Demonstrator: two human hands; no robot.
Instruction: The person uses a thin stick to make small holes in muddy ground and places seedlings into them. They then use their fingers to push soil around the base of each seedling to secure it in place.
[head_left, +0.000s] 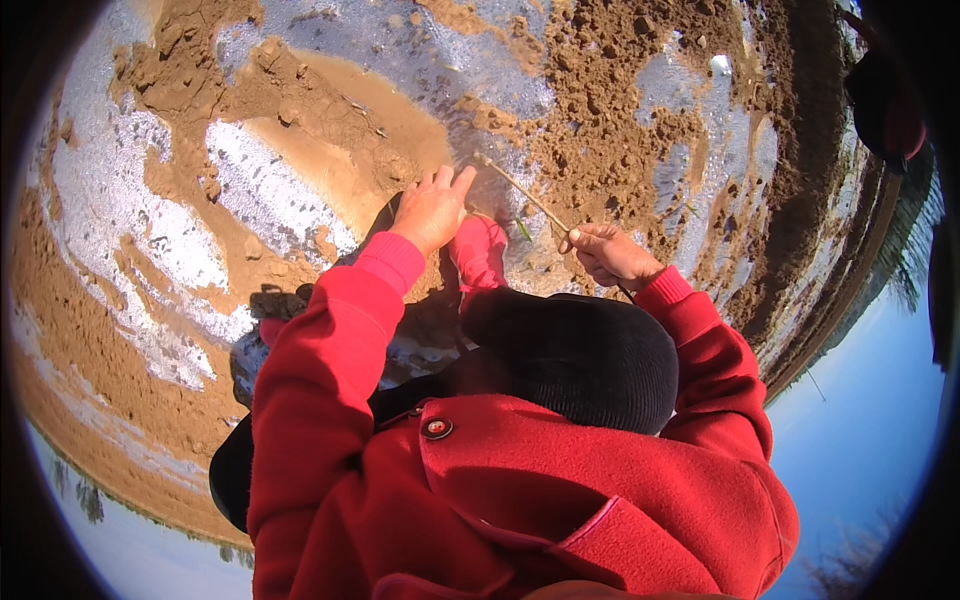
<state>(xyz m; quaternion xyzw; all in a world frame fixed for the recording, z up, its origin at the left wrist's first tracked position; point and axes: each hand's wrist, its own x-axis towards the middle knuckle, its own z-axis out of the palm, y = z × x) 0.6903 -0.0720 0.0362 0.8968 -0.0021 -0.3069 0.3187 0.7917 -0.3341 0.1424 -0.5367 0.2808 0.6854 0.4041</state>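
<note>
My right hand (611, 255) grips a thin woody stick (529, 196). Its pale tip slants up and left over the ground, and its darker end comes out below my fist. My left hand (431, 208) reaches over the edge of a muddy puddle (375, 97), palm down. No object shows in its fingers, which are somewhat apart; what lies under the palm is hidden. Beneath the hands lies wet, silvery plastic film (480, 67), partly covered by brown soil. A small green leaf (523, 230) rests between my hands.
Loose clods of soil (600, 112) run along the right of the film. A pink-clad foot (480, 251) and my dark-trousered knee (577, 352) are close below the hands. Whiter film (270, 180) stretches left. A dark and red shape (885, 112), unclear, stands at upper right.
</note>
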